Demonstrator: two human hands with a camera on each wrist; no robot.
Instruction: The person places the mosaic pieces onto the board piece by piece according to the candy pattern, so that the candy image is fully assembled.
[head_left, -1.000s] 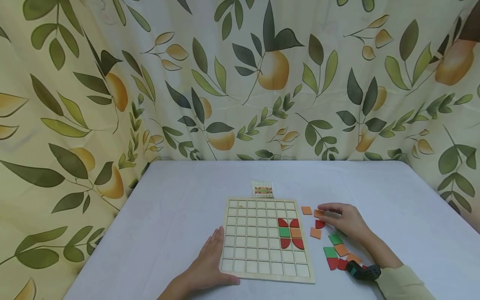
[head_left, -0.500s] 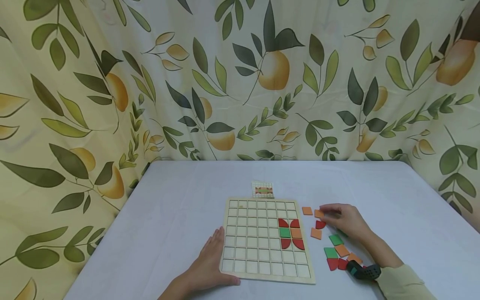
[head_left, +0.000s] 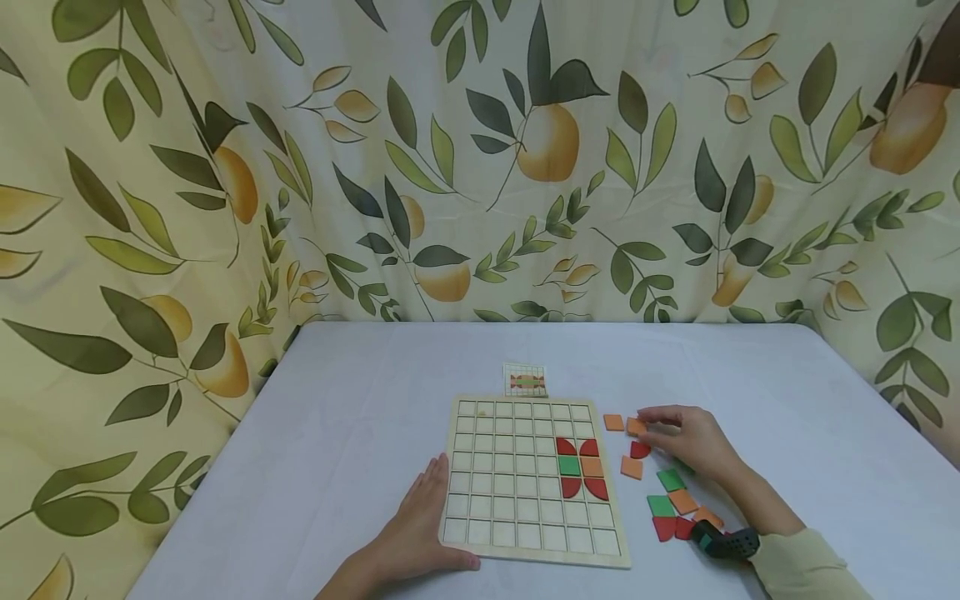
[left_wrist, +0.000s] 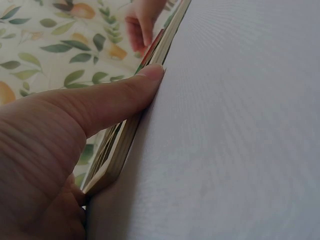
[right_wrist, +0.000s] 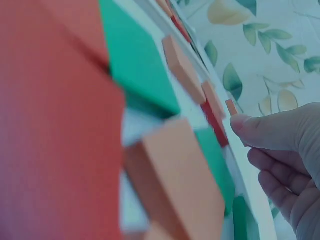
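My left hand [head_left: 415, 527] lies at the near left corner of a wooden grid board [head_left: 517, 554]. Its straight fingers run along the left side, and the thumb [left_wrist: 120, 102] presses the near edge. To the right of the board, my right hand [head_left: 693, 442] pinches an orange square tile [head_left: 635, 427] between thumb and fingertips, low over the table. A red rounded tile [head_left: 639, 450] lies just below those fingertips. Set in the board's right side are a green square [head_left: 569, 465], an orange square [head_left: 591, 467] and several red rounded tiles [head_left: 596, 487].
Another orange tile [head_left: 613, 422] lies left of my right fingertips, and one more orange tile [head_left: 632, 467] sits nearer. Several green, orange and red tiles [head_left: 662, 505] spread beside my right wrist. A small pattern card [head_left: 525, 368] touches or nearly touches the board's far edge.
The orange tile and my right fingertips shift very slightly. My left hand and the board stay in place.
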